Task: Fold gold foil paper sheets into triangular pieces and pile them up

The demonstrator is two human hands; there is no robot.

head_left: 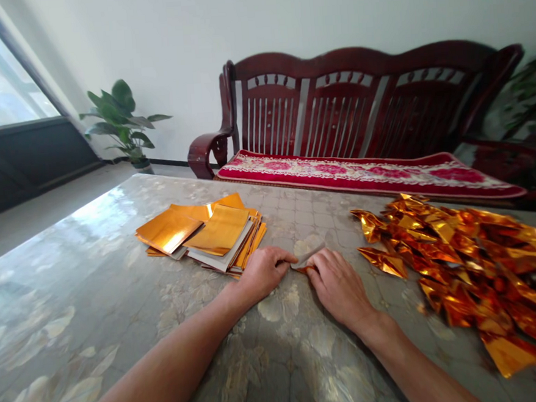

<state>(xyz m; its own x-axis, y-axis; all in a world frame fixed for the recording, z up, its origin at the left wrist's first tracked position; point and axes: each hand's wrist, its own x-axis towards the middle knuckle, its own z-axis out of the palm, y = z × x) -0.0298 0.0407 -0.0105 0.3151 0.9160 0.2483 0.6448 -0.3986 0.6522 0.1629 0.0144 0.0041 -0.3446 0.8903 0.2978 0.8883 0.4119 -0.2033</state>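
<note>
Between my two hands, just above or on the tabletop, is a partly folded sheet of gold foil paper [305, 261], its grey-white back facing up. My left hand [267, 269] pinches its left end between thumb and fingers. On the other end, my right hand [336, 280] has its fingers curled over the paper, hiding much of it. Left of my left hand lies a loose stack of flat gold foil sheets [222, 230], some with the pale side showing. A heap of folded gold foil pieces [455, 255] spreads over the table to the right of my right hand.
The table [120, 315] has a glossy, flower-patterned cover. Beyond its far edge stands a dark red wooden bench [344, 110] with a red floral cushion [339, 170]. A potted plant [122, 122] is at the back left, near a window [4, 66].
</note>
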